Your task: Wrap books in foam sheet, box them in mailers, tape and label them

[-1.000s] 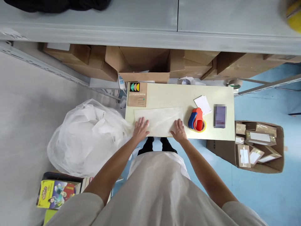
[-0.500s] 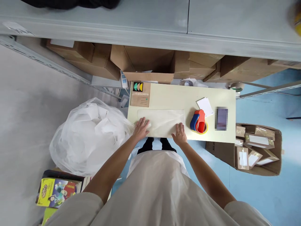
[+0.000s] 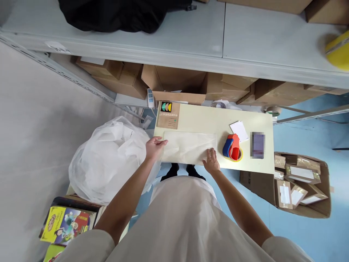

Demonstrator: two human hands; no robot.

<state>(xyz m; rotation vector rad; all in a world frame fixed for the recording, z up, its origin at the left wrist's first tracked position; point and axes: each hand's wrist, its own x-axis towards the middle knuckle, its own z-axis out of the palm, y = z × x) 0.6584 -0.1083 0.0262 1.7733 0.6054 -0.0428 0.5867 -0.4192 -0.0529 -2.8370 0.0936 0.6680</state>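
On the pale table (image 3: pixel 196 112) lies a thin, whitish, see-through sheet (image 3: pixel 188 145), flat with slight creases. My left hand (image 3: pixel 155 148) is at its left end, fingers curled and thumb pressed against them; whatever is pinched there, if anything, is too small to make out. At the right end, my right hand (image 3: pixel 211 162) rests with fingers stretched out on the sheet. Above the sheet's left part sits a brown-covered book (image 3: pixel 168 118). A red and blue tape dispenser (image 3: pixel 233 145) stands just right of my right hand.
White cards (image 3: pixel 239 131) and a blurred dark rectangular item (image 3: pixel 257 145) lie at the table's right. A bag of white wrapping (image 3: pixel 109 163) bulges at left, above stacked books (image 3: pixel 68 223). An open carton (image 3: pixel 325 189) of parcels stands right. Shelving (image 3: pixel 163 51) with boxes spans the far side.
My left hand has lifted from lying flat on the sheet, shifted left and curled into a pinch. The right hand stays on the sheet. The whole view has tilted up a little.
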